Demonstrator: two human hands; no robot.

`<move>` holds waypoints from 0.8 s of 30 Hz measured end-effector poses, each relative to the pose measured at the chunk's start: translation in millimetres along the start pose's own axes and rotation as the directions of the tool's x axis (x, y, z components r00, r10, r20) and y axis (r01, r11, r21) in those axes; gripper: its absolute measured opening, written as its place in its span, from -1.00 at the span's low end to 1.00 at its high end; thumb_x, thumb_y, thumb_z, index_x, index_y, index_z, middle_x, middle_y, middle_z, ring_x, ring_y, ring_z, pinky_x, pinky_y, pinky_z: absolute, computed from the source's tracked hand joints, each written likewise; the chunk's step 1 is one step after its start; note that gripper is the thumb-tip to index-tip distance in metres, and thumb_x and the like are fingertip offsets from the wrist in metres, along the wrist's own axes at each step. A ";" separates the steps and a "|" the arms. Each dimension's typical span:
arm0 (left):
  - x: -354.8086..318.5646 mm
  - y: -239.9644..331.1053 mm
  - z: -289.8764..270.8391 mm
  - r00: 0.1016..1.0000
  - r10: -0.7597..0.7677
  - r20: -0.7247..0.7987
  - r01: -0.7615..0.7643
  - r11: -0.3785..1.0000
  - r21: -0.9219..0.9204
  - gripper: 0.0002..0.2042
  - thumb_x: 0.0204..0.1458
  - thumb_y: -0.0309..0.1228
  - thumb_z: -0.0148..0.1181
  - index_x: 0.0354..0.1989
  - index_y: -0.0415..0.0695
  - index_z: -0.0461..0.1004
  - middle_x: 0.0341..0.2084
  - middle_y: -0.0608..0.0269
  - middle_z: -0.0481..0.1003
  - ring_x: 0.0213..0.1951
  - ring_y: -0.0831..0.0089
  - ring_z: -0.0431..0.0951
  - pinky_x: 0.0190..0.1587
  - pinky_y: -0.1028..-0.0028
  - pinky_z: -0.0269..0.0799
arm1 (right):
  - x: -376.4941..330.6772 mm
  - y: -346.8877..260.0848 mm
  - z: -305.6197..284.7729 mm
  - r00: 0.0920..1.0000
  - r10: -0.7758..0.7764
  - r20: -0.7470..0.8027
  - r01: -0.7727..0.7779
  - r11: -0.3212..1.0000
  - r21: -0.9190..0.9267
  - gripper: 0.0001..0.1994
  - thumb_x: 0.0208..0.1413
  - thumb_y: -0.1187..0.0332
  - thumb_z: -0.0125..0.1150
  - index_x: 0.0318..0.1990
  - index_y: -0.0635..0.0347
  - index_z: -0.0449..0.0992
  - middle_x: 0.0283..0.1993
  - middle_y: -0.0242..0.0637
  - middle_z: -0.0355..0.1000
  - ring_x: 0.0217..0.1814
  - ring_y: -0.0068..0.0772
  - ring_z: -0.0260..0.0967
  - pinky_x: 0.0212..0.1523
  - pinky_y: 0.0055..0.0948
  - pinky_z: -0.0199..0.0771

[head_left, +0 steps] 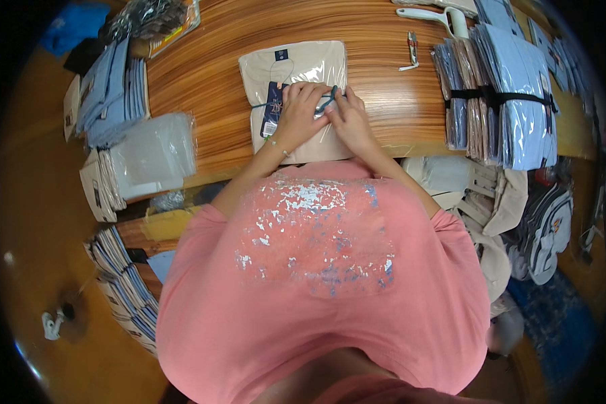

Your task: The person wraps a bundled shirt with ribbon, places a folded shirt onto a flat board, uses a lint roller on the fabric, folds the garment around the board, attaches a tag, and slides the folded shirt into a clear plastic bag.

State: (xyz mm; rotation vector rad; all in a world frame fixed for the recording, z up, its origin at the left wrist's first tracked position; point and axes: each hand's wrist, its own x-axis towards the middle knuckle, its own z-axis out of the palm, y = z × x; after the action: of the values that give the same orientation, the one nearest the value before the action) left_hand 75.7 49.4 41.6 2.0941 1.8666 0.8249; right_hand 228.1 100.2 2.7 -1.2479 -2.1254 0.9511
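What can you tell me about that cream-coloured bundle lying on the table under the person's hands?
The cream bundle looks like folded garments sealed in glossy clear plastic bags, stacked flat on the wooden table near its front edge. A small dark label sits at the collar end, and a dark blue hang tag lies on the top. A thin teal cord crosses its middle. The left hand and right hand both rest on it, fingers at the cord.

One fisheye view was given, taken from the wearer's head and aimed steeply down over the pink shirt toward the wooden table. The table was seen close, at arm's reach, with its edges bent near the rim. No second view was supplied for overlap.
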 end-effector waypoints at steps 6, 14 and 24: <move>1.3 -1.4 -4.8 0.999 -0.026 -0.033 0.025 0.999 -0.046 -0.51 -0.15 -0.25 0.23 0.00 -0.11 0.32 -0.14 0.16 0.37 -0.01 0.21 0.24 0.09 0.26 0.05 | 27.7 2.3 -45.0 0.976 -0.216 0.004 0.216 0.976 0.018 -0.83 -0.02 0.37 0.13 -0.25 0.16 0.53 -0.05 -0.14 0.33 -0.01 -0.08 0.22 0.00 -0.19 0.22; -5.2 -3.0 -11.5 1.000 0.023 -0.007 -0.022 0.999 0.029 -0.43 -0.20 -0.23 0.28 0.03 -0.15 0.28 -0.02 0.08 0.30 0.07 0.16 0.22 0.15 0.25 0.08 | 56.9 -25.3 -42.2 0.755 -0.499 0.426 0.652 0.643 -0.403 -0.86 -0.09 0.36 0.10 -0.34 0.12 0.49 -0.20 -0.35 0.30 -0.06 -0.30 0.18 -0.15 -0.29 0.14; -9.9 -3.1 -10.9 0.999 -0.025 -0.020 0.026 1.000 0.012 -0.44 -0.19 -0.17 0.27 0.01 -0.13 0.31 -0.07 0.08 0.33 0.05 0.17 0.23 0.14 0.25 0.09 | 55.1 23.4 -53.2 0.878 -0.445 0.174 0.463 0.882 -0.080 -0.88 -0.07 0.35 0.16 -0.37 0.14 0.49 -0.20 -0.25 0.35 -0.11 -0.17 0.23 -0.14 -0.25 0.21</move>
State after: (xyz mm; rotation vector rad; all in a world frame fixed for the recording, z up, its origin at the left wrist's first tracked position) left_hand 66.9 38.2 46.4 2.0722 1.9087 0.8336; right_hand 252.9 173.8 22.1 -0.6808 -2.4726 0.7331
